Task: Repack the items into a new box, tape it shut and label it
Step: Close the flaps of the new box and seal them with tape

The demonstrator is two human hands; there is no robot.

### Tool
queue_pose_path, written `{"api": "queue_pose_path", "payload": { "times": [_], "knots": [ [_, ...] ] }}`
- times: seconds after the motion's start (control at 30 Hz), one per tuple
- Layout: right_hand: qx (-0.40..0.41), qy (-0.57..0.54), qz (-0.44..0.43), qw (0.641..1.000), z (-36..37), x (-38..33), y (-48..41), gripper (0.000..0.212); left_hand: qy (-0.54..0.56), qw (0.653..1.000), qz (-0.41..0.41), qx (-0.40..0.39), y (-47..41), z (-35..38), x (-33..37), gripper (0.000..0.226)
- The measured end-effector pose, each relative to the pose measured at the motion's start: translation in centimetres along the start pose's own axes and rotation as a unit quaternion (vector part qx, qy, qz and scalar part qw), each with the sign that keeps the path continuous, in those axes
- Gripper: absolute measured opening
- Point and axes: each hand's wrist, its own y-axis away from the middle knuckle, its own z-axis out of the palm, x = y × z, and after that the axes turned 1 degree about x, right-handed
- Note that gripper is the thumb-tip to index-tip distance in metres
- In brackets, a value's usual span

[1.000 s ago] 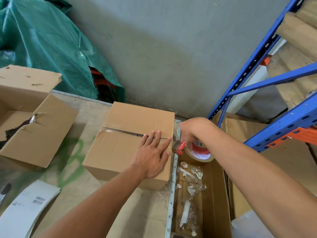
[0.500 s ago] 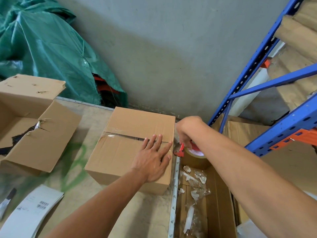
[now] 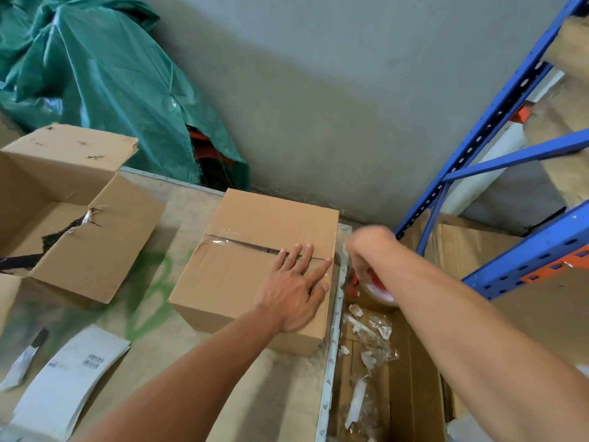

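A closed brown cardboard box (image 3: 248,237) sits at the table's right edge, a strip of clear tape along its top seam. My left hand (image 3: 294,287) lies flat on the box's near right corner, fingers straight over the tape. My right hand (image 3: 366,250) is just past the table edge, beside the box's right side, gripping a tape dispenser (image 3: 374,287) with a red body and a brown roll; the hand is blurred. A stack of white labels (image 3: 63,378) with a barcode lies at the table's front left.
An open, torn cardboard box (image 3: 79,224) stands at left. A box cutter (image 3: 24,362) lies near the labels. Below the table's metal edge (image 3: 333,346) is a carton with plastic scraps (image 3: 369,339). Blue shelving (image 3: 497,173) rises at right; a green tarp (image 3: 105,78) lies behind.
My right hand has pulled the tape dispenser down past the box's right side. My left hand stays flat on the box top.
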Motion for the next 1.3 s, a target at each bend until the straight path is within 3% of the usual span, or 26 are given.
{"api": "queue_pose_path", "payload": {
  "times": [0.1,0.2,0.33,0.47,0.67,0.77,0.93,1.07,1.3],
  "knots": [
    [0.01,-0.081,-0.022,0.996,3.9,0.6,-0.3,0.032,0.0,1.0,-0.002,-0.008,0.0,-0.1,-0.1,0.059],
    [0.074,-0.151,-0.016,0.986,5.9,1.9,1.5,0.022,-0.013,1.0,0.005,-0.006,-0.1,0.0,0.1,0.058],
    [0.102,-0.267,-0.015,0.958,7.0,2.6,4.0,0.04,-0.02,1.0,0.017,-0.004,0.0,-0.3,0.1,0.057],
    [0.13,-0.326,0.009,0.936,8.4,2.0,7.0,0.039,-0.044,0.999,0.02,-0.017,0.0,-1.0,0.7,0.055],
    [0.128,-0.444,0.05,0.885,13.0,-0.5,11.2,0.035,-0.089,0.993,0.061,-0.045,-0.6,-1.7,0.2,0.054],
    [0.111,-0.509,0.07,0.851,16.3,-2.4,12.4,0.046,-0.082,0.992,0.081,-0.047,-0.6,-2.0,-0.7,0.055],
    [0.077,-0.625,0.057,0.774,20.8,-7.0,13.5,0.052,-0.082,0.991,0.082,-0.06,-0.1,-2.4,-2.6,0.063],
    [0.072,-0.668,0.028,0.74,22.2,-11.0,13.8,0.049,-0.069,0.995,0.056,-0.051,0.9,-1.9,-4.2,0.071],
    [0.048,-0.679,-0.02,0.733,24.1,-16.6,11.2,0.062,-0.107,0.991,0.083,-0.007,-0.7,-2.5,-2.5,0.064]
  ]
}}
